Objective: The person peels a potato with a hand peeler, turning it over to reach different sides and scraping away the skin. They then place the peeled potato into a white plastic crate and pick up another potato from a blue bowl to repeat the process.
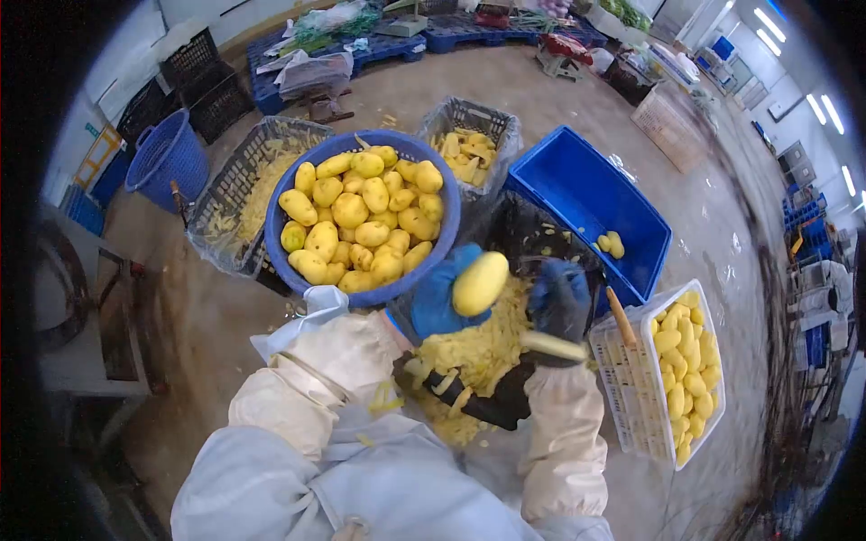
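My left hand (440, 298), in a blue glove, grips a peeled yellow potato (480, 284). Facing it is my right hand (557, 296), in a dark blue glove, closed and blurred. A pale-handled tool (552, 346) sticks out below that hand, and its working end is hidden. Under both hands lies a heap of potato peelings (478, 352) on black plastic. Left of my left hand stands a round blue basin (273, 236) full of yellow potatoes (350, 210).
A white crate (616, 383) of peeled potatoes stands at the right, a wooden handle (621, 317) at its edge. Behind it, a blue bin (586, 185) holds a few potatoes. Lined crates (221, 203) hold peelings. A blue basket (167, 162) and pallets (397, 50) stand farther back.
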Demonstrator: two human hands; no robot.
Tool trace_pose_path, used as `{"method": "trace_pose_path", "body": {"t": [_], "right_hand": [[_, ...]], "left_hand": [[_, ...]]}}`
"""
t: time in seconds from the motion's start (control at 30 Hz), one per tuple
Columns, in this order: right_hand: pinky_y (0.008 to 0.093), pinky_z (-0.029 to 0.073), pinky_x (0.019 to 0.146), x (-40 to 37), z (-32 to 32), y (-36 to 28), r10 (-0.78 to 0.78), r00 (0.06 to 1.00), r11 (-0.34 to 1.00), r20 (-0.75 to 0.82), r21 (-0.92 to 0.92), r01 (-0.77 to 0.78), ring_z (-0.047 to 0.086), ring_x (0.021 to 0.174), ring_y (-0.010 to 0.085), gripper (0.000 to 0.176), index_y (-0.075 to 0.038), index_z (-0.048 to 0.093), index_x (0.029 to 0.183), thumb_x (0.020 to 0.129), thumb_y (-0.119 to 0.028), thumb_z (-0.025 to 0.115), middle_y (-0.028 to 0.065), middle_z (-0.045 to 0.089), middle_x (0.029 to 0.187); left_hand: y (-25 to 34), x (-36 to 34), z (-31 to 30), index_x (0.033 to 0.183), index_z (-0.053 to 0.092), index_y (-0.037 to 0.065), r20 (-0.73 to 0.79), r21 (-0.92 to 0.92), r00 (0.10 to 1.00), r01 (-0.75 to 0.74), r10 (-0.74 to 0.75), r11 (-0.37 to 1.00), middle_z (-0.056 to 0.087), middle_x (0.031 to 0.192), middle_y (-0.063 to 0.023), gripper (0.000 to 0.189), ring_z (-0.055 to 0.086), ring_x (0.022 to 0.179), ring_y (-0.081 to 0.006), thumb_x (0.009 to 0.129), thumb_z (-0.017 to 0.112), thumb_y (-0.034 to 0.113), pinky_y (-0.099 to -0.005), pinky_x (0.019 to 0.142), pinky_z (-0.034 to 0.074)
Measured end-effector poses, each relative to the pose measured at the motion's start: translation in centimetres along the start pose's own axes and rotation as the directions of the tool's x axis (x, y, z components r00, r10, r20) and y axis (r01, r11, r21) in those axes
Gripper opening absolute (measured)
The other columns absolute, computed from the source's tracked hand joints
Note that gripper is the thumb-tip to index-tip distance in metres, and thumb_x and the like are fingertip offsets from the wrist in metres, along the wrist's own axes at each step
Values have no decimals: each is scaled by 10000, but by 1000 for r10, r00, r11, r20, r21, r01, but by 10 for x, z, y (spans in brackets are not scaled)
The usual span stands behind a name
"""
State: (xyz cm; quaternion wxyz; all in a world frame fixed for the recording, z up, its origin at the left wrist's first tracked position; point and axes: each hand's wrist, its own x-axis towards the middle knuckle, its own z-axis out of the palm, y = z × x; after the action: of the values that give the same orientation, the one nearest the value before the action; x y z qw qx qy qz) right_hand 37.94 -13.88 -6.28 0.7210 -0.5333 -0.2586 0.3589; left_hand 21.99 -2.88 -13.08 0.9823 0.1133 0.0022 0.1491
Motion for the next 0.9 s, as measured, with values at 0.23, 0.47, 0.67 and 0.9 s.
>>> {"method": "trace_pose_path", "body": {"t": [0.23,0.47,0.67,0.9], "right_hand": [[224,439,555,0,4,27,-273,958,886,93,-364,288,540,582,102,65,5,629,930,892,-39,600,35,607,751],[237,441,561,-24,31,-6,-36,995,991,90,-125,47,522,578,102,102,5,626,901,908,-94,602,23,585,725],[218,441,583,-7,22,6,-21,999,997,26,-68,23,561,658,91,79,-33,636,889,846,-87,675,32,636,791],[221,449,583,-24,23,23,-72,979,983,192,-154,102,553,637,74,128,-22,631,940,837,-70,690,25,617,768]], "left_hand": [[-12,-15,28,1292,476,37,-111,526,994,68,-11,848,610,1085,-124,551,619,906,-219,910,561,425,-335,746,534],[5,0,21,1276,484,39,-146,-64,989,24,-33,998,585,1175,-153,561,592,1031,-284,936,494,485,-413,866,522],[-4,-13,49,1238,516,31,194,885,924,-309,328,348,607,1098,-143,555,601,977,-273,928,501,491,-392,820,521],[4,-10,49,1236,504,39,-151,-24,987,-64,60,998,587,1163,-128,393,599,1012,-241,932,568,280,-405,868,517]]}}
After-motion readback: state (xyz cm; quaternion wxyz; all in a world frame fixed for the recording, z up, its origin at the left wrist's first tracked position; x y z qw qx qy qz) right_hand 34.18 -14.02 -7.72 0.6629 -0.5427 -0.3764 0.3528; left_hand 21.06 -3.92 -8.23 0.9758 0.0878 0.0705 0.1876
